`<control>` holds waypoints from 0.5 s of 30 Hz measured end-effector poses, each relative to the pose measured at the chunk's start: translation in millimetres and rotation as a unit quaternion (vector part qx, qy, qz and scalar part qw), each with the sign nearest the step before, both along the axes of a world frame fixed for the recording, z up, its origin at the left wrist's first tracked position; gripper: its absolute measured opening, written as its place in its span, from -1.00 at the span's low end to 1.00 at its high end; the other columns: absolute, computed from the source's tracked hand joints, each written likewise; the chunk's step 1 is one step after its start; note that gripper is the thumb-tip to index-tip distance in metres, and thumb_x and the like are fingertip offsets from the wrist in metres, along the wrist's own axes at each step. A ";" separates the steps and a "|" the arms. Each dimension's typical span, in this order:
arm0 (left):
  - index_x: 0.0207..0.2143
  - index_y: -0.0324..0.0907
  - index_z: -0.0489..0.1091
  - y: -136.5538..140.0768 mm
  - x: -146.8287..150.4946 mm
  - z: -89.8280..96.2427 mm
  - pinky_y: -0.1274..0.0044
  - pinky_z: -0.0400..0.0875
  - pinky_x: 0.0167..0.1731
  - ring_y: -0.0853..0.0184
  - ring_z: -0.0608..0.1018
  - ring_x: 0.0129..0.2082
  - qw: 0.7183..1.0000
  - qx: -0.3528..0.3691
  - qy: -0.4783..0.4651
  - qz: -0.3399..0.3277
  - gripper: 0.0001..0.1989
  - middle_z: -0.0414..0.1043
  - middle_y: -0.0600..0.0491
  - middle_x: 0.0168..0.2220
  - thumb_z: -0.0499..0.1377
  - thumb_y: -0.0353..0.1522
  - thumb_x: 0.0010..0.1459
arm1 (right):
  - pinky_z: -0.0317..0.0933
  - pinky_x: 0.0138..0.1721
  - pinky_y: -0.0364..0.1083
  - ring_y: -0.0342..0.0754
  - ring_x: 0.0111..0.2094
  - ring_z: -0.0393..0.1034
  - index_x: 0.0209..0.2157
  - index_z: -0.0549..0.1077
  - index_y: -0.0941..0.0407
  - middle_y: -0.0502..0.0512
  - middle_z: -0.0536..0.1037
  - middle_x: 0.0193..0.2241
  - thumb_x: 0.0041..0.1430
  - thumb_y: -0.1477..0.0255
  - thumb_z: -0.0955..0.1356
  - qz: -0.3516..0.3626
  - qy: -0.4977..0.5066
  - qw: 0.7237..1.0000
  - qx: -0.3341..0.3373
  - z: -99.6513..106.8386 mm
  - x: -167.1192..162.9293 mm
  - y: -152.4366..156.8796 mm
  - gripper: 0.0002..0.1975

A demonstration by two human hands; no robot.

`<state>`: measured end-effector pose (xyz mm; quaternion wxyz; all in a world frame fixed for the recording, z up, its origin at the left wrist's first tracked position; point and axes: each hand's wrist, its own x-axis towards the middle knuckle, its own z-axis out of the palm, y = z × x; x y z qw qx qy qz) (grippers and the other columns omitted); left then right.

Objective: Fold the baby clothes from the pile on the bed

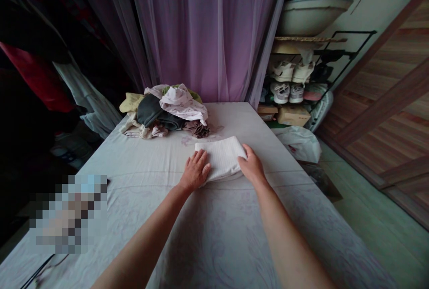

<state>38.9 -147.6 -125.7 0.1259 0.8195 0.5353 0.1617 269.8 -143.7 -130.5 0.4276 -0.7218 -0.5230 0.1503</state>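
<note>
Right grip [252, 164] pinches the right edge of the folded white cloth [223, 157] on the patterned sheet [221, 231], left grip [196, 170] spread flat; light, even pressure should keep layers square.

Far and left on the white patterned sheet [217, 244], the heaped clothes [167, 114] block the way; between them and the folded white cloth [223, 157] only a narrow gap runs. Right of the heap, a hand could pass to the far edge, where the purple curtain [201, 34] hangs like a wall. The left hand [196, 168] covers the cloth's left end and the right hand [252, 163] its right edge, leaving its middle reachable from above. Near left, the pixelated object [70, 217] and dark cord [36, 273] obstruct; a broad lane separates them from the left forearm. Sheet also lies open right of the right hand.
</note>
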 end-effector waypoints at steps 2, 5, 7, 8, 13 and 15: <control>0.31 -0.12 0.12 -4.1 7.6 0.5 0.11 0.00 0.27 0.10 0.04 0.37 0.999 0.011 0.030 -0.005 -0.46 0.02 -0.12 0.37 -0.07 -0.17 0.34 | 0.30 -0.07 0.01 0.16 -0.09 0.46 0.16 0.33 0.16 0.25 0.56 -0.09 0.00 0.45 0.28 -0.012 -0.052 0.999 0.001 -3.8 5.2 -4.5 -0.38; 0.31 -0.10 0.12 -7.3 13.8 1.5 0.08 -0.03 0.27 0.07 0.04 0.37 0.998 0.016 0.060 -0.002 -0.44 0.03 -0.11 0.37 -0.04 -0.15 0.32 | 0.27 -0.02 0.02 0.14 -0.01 0.40 0.19 0.30 0.16 0.27 0.50 -0.02 0.02 0.49 0.25 -0.018 -0.126 0.992 0.025 -4.7 6.2 -14.7 -0.37; 0.30 -0.11 0.13 -7.8 15.5 2.9 0.06 -0.03 0.27 0.06 0.06 0.36 0.998 0.016 0.067 0.001 -0.44 0.05 -0.11 0.36 -0.03 -0.14 0.31 | 0.24 0.01 0.04 0.15 0.04 0.35 0.16 0.34 0.14 0.29 0.43 0.06 0.04 0.53 0.24 -0.025 -0.181 0.983 0.034 0.8 1.9 -21.6 -0.41; 0.28 -0.11 0.17 -7.5 16.3 4.3 0.06 -0.04 0.27 0.05 0.07 0.36 0.997 0.020 0.068 0.001 -0.46 0.07 -0.11 0.35 -0.02 -0.14 0.30 | 0.22 0.03 0.07 0.16 0.07 0.32 0.13 0.37 0.14 0.31 0.40 0.09 0.06 0.55 0.23 -0.025 -0.206 0.978 0.037 5.5 -2.0 -24.3 -0.45; 0.18 -0.19 0.30 5.8 25.1 15.8 0.13 -0.04 0.29 0.08 0.08 0.36 0.997 0.053 0.058 0.005 -0.54 0.13 -0.12 0.33 -0.07 -0.22 0.33 | 0.01 0.20 0.12 0.13 0.24 0.12 0.12 0.40 0.11 0.22 0.31 0.22 0.25 0.50 0.17 0.110 -0.297 0.946 0.067 31.7 -37.5 -20.6 -0.56; 0.23 -0.22 0.23 15.2 29.5 17.8 0.14 -0.04 0.30 0.10 0.09 0.36 0.997 0.040 0.062 0.015 -0.52 0.11 -0.12 0.34 -0.09 -0.25 0.34 | -0.06 0.24 0.12 0.08 0.26 0.10 0.17 0.35 0.09 0.19 0.32 0.23 0.29 0.48 0.15 0.177 -0.318 0.931 0.035 33.7 -51.8 -11.8 -0.55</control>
